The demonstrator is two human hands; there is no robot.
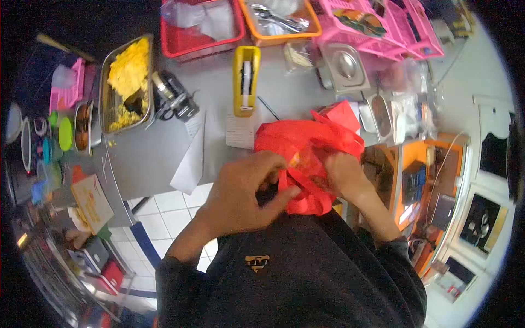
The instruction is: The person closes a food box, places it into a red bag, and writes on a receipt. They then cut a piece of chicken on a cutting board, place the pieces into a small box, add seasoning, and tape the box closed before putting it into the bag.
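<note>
Bag [292, 135] — red | between left hand [238, 188] and right hand [347, 175] | touching both

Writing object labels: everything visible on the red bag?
The red bag looks like soft fabric, crumpled, with an apparent strap in front. Something orange shows blurrily in its middle. It is at the near edge of the table, close to the dark shirt. The left hand and right hand touch its sides; blur obscures their grips.

We are standing in what seems a commercial kitchen: a steel counter [147, 169] is running before us, a metal pan [103, 93] is holding yellow, egg-like food [131, 65], a lidded steel food pan [344, 74] is sitting nearby, and white tiles [170, 203] are covering the floor.
</note>
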